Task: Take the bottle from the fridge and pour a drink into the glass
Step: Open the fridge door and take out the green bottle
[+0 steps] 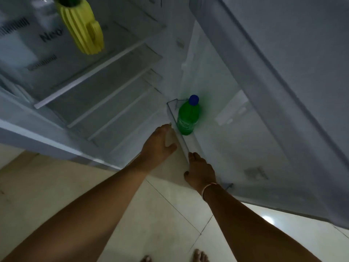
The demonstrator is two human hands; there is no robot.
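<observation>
open fridge point(105, 87) | green bottle point(188, 118), blue cap, upright in door shelf point(182, 142) | left hand point(158, 146), right hand point(201, 173) grip: loose, empty

Both arms outstretched, left grip point(158, 146) loosely open — right grip point(200, 173) curled

Both forearms are bare from the bottom edge of the view up to the wrists, with no sleeves showing. The left hand point(158, 146) wears nothing. The right hand point(201, 172) has a thin, pale bangle point(208, 188) around its wrist. Bare toes point(200, 256) show at the bottom edge, without footwear.
</observation>
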